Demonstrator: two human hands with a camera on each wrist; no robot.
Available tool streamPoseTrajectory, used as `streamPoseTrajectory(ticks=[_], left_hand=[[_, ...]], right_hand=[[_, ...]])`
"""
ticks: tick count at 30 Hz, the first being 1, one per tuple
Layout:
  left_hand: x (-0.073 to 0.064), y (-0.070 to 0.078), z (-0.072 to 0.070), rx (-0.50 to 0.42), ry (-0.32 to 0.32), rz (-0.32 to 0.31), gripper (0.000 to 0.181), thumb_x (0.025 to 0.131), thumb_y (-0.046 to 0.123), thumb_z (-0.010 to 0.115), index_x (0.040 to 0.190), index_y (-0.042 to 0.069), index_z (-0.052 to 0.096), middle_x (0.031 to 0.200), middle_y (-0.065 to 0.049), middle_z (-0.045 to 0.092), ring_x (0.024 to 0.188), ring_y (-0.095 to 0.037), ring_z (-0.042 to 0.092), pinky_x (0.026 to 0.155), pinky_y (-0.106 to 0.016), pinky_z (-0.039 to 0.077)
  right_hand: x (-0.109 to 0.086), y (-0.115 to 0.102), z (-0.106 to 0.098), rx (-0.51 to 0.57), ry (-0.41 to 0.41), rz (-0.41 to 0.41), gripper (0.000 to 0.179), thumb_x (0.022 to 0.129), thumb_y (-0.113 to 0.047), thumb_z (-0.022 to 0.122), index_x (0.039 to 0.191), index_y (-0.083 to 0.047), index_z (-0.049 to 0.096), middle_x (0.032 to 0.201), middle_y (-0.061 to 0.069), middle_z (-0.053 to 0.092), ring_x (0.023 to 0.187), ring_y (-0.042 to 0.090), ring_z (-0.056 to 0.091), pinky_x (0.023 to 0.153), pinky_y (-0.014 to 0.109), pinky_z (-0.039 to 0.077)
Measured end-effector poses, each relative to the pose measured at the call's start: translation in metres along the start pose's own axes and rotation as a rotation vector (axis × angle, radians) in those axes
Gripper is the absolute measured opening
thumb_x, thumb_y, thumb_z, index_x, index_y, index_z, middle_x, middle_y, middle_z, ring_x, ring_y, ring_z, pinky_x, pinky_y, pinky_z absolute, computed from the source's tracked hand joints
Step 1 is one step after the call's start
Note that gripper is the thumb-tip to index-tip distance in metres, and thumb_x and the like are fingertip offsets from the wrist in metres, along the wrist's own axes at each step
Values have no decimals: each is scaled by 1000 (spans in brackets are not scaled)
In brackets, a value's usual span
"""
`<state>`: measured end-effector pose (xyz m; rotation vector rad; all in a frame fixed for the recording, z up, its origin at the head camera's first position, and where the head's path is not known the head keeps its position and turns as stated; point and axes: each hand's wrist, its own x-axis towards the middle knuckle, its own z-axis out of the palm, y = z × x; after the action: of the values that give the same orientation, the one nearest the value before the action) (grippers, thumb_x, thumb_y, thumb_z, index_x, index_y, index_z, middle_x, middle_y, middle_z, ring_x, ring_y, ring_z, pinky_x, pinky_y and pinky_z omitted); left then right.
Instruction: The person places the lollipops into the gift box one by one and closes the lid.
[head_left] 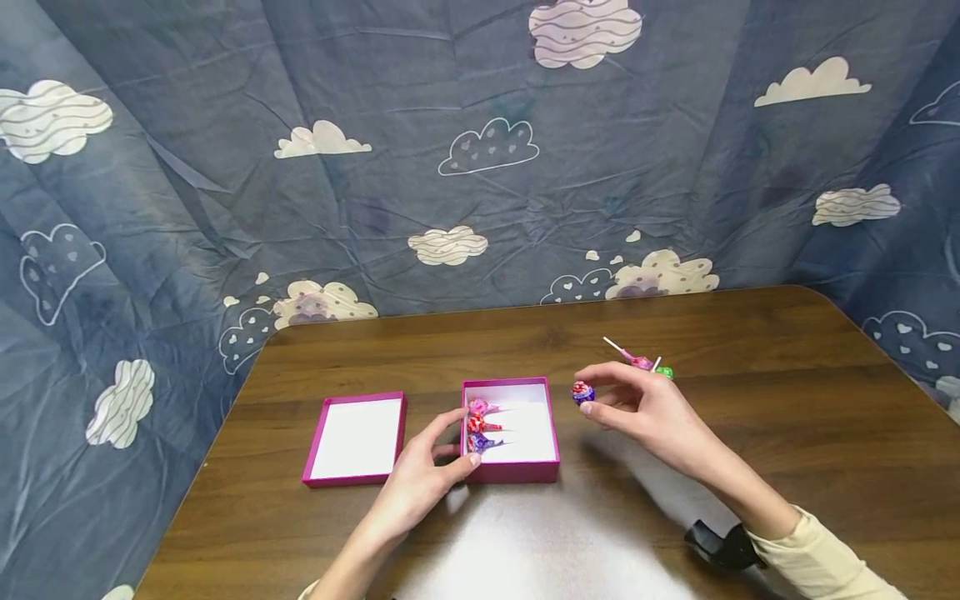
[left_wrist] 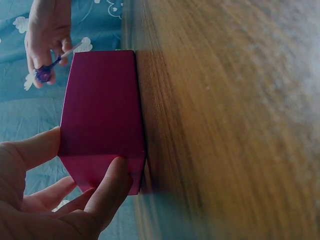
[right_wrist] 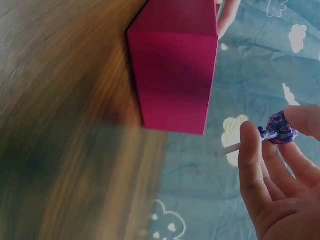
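My right hand (head_left: 637,406) pinches a lollipop in a purple and red wrapper (head_left: 582,393) above the table, just right of the box. In the right wrist view the lollipop's white stick (right_wrist: 228,150) points toward the box. My left hand (head_left: 422,471) holds the left end of the open magenta box (head_left: 517,472), thumb at the front corner and fingers along the side wall. Inside the box, pink (head_left: 480,407), red (head_left: 477,424) and purple lollipops (head_left: 483,442) lie in a column by the left wall, sticks pointing right.
Left of the box lies its magenta lid (head_left: 356,439), white inside facing up. Beyond my right hand are a pink lollipop (head_left: 640,362) and a green one (head_left: 664,372), partly hidden. A cloud-patterned curtain (head_left: 465,208) hangs behind the wooden table (head_left: 787,400).
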<state>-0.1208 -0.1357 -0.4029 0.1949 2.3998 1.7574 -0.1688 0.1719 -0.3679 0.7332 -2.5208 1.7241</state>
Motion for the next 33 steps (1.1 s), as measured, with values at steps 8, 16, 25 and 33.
streamPoseTrajectory(ticks=[8, 16, 25, 33], left_hand=[[0, 0, -1, 10, 5, -7, 64, 88, 23, 75, 146, 21, 46, 145, -15, 46, 120, -38, 54, 79, -42, 53], [1, -1, 0, 14, 12, 1, 64, 87, 23, 75, 145, 21, 47, 143, -16, 48, 118, -37, 56, 79, -41, 53], [1, 0, 1, 14, 13, -1, 63, 87, 23, 75, 144, 22, 49, 144, -14, 48, 117, -36, 57, 80, -42, 52], [2, -1, 1, 10, 10, 0, 62, 88, 23, 75, 144, 21, 49, 142, -17, 49, 117, -37, 57, 81, -43, 52]], right_hand=[[7, -11, 16, 64, -64, -30, 28, 91, -11, 71, 118, -10, 66, 104, 6, 69, 83, 22, 70, 70, 34, 56], [13, -15, 35, 120, -138, -38, 28, 93, -11, 69, 120, -12, 65, 104, 8, 68, 87, 31, 69, 73, 34, 55], [23, -15, 53, 90, -199, -35, 27, 94, -15, 68, 121, -17, 65, 111, 2, 66, 88, 27, 67, 70, 31, 54], [35, -8, 67, 19, -263, -49, 28, 93, -13, 69, 120, -6, 67, 111, 1, 68, 95, 21, 65, 77, 36, 55]])
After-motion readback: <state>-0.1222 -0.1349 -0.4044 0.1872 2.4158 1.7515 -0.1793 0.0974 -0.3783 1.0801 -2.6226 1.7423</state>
